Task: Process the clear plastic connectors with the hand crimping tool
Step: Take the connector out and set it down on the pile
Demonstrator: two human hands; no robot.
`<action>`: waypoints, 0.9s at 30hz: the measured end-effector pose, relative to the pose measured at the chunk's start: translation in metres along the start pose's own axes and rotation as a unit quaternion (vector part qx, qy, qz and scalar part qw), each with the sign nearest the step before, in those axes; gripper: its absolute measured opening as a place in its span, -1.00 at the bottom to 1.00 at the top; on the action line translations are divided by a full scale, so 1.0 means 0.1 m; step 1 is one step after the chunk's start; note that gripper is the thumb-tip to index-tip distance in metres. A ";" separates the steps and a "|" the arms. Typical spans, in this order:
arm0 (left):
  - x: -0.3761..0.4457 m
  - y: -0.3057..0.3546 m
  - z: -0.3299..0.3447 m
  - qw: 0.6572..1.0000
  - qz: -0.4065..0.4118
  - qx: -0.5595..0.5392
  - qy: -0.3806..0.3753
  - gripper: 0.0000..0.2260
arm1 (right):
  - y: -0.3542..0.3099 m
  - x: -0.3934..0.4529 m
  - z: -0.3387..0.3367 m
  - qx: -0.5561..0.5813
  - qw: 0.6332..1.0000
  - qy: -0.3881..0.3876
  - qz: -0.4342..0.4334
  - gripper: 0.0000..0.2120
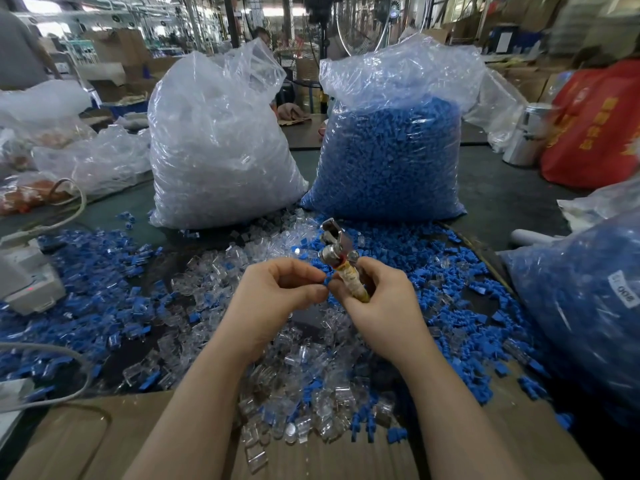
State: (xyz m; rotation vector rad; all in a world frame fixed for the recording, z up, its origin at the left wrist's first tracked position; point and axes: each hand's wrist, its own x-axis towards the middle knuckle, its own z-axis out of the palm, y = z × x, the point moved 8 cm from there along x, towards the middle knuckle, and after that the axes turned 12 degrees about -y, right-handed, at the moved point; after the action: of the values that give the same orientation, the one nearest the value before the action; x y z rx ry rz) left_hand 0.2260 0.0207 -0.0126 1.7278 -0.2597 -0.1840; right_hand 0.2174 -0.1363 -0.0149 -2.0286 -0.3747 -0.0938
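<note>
Right hand (377, 299): centre frame, fingers curled round the tape-wrapped handle of one hand crimping tool (337, 254), metal head pointing up and away.
Left hand (277, 299): just beside it, fingertips pinched on one small blue piece (326, 280), touching the right thumb at the tool's handle.
Clear plastic connectors (304, 368): loose heap, too many to count, spread under and below both wrists, spilling onto the brown cardboard (86, 441) at the bottom edge.
Blue parts (97, 271): scattered left and right of the clear heap, uncountable.
Bags: three full ones. Clear-connector bag (218, 140) upper centre-left, blue-parts bag (394, 150) upper centre-right, second blue bag (581, 306) at right edge.
Metal flask (530, 136): one, upper right, beside one red bag (595, 126).
</note>
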 end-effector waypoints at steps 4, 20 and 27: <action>0.01 0.00 0.01 0.999 0.000 0.036 0.000 -0.81 | 0.03 0.01 0.00 -0.030 0.999 0.002 0.016 -0.84; 0.03 -0.26 -0.15 0.880 -0.154 0.447 -0.031 -0.88 | 0.06 -0.01 -0.06 -0.063 0.996 0.047 0.031 -0.75; 0.03 -0.24 -0.09 0.905 -0.139 0.401 -0.033 -0.85 | 0.05 0.00 -0.07 -0.057 0.997 0.052 0.029 -0.76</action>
State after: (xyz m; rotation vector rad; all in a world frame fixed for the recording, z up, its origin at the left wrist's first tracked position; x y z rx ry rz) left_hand 0.2332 0.0323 -0.0348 2.5861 -0.1384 -0.3832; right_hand 0.2195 -0.1445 -0.0159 -2.1351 -0.2485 -0.1875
